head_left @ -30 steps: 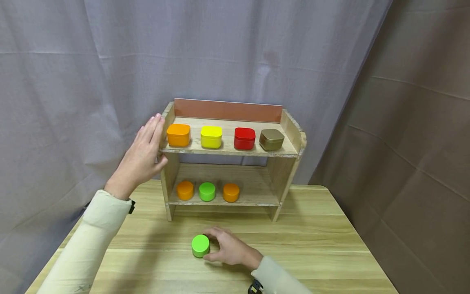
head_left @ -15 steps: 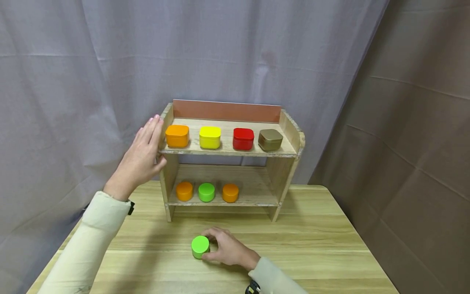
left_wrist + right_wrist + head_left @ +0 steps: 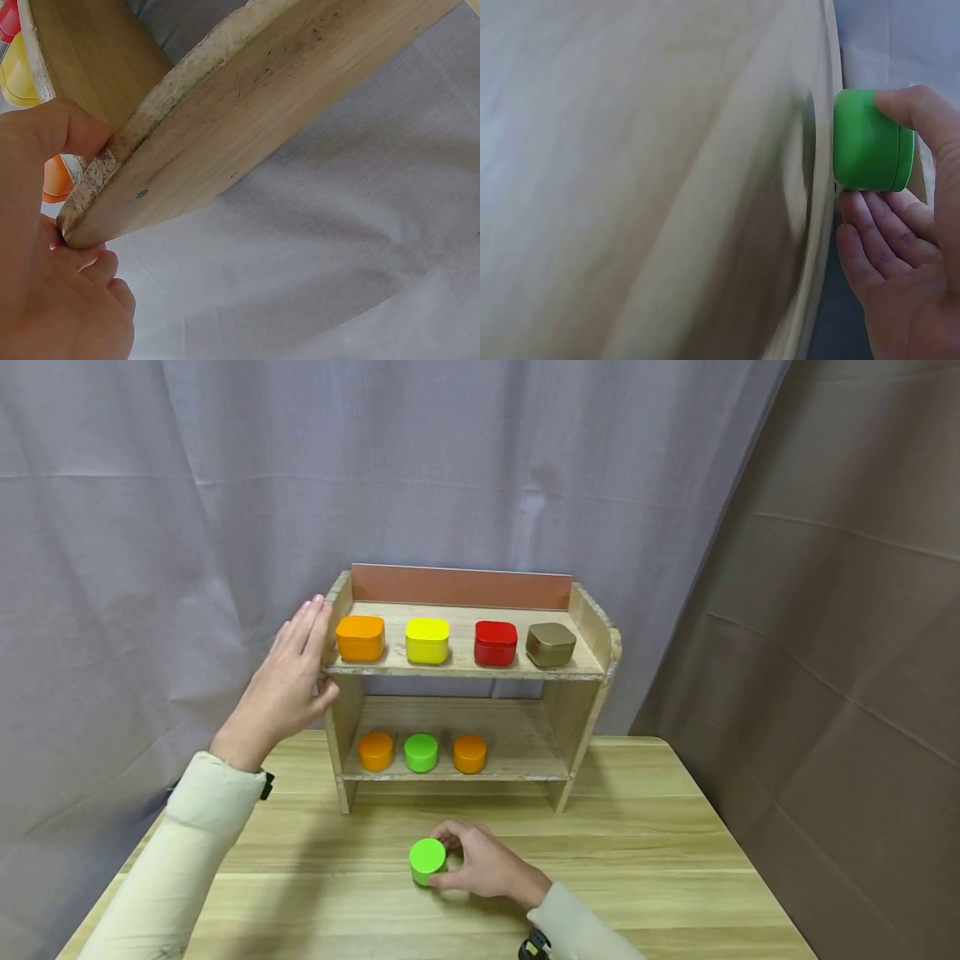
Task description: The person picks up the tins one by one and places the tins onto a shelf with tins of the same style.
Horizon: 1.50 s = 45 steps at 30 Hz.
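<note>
My left hand [image 3: 288, 681] holds the left side panel of a two-tier wooden shelf [image 3: 465, 672]. In the left wrist view its thumb and fingers [image 3: 105, 281] pinch the panel's front edge. In front of the shelf, my right hand [image 3: 487, 862] pinches a small round green tin [image 3: 427, 857] between thumb and fingers. The right wrist view shows the thumb on one side of the tin [image 3: 870, 142] and fingertips on the other. Whether the tin touches the table cannot be told.
On the upper tier stand squarish orange [image 3: 361, 638], yellow [image 3: 427, 642], red [image 3: 495, 644] and olive-brown [image 3: 551, 646] tins. The lower tier bears two round orange tins [image 3: 376, 752] [image 3: 469, 755] with a green one [image 3: 421, 753] between them. Grey curtains [image 3: 465, 460] hang behind the wooden table [image 3: 660, 860].
The right hand has closed on the green tin and shifted it a little to the right. The left hand stays on the shelf panel; the head view has drifted slightly.
</note>
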Each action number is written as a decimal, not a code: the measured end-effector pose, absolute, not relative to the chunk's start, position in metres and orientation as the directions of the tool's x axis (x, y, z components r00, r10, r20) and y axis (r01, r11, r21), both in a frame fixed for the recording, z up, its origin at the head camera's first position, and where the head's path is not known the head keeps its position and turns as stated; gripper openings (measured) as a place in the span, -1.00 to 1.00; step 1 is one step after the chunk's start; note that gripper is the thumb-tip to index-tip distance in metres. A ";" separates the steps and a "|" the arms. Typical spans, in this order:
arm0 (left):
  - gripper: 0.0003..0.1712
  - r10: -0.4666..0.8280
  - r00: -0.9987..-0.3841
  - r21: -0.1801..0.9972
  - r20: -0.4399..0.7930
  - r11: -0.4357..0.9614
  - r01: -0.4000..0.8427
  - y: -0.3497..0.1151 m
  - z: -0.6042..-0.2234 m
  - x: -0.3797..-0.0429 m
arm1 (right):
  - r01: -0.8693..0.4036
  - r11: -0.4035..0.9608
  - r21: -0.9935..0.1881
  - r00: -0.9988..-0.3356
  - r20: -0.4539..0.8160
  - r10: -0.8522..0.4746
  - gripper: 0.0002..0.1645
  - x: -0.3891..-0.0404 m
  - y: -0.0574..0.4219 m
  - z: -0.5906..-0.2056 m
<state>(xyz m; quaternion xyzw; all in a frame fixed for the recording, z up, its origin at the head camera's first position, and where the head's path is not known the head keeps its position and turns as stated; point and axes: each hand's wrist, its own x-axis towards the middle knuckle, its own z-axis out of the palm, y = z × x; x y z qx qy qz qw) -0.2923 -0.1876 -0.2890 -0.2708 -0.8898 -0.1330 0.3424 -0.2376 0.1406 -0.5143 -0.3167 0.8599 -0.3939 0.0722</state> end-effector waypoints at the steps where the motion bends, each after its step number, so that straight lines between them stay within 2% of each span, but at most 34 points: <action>1: 0.14 0.391 -0.617 0.050 0.683 0.818 0.573 -0.188 -0.289 -0.292 | -0.482 0.493 -0.725 -0.794 0.122 -0.596 -0.43 -0.238 0.144 -0.514; 18: 0.16 0.392 -0.622 0.056 0.678 0.816 0.575 -0.188 -0.289 -0.292 | -0.447 0.593 -0.670 -0.865 0.153 -0.479 -0.39 -0.236 0.226 -0.508; 29: 0.17 0.393 -0.611 0.054 0.687 0.812 0.582 -0.189 -0.291 -0.294 | -0.426 0.627 -0.652 -0.896 0.211 -0.390 -0.40 -0.233 0.272 -0.485; 40: 0.16 0.387 -0.615 0.060 0.686 0.813 0.579 -0.190 -0.291 -0.294 | -0.467 0.667 -0.580 -0.883 0.347 -0.316 -0.37 -0.245 0.287 -0.448; 45: 0.17 0.390 -0.615 0.057 0.685 0.813 0.579 -0.189 -0.291 -0.294 | -0.457 0.674 -0.581 -0.886 0.361 -0.290 -0.35 -0.253 0.282 -0.433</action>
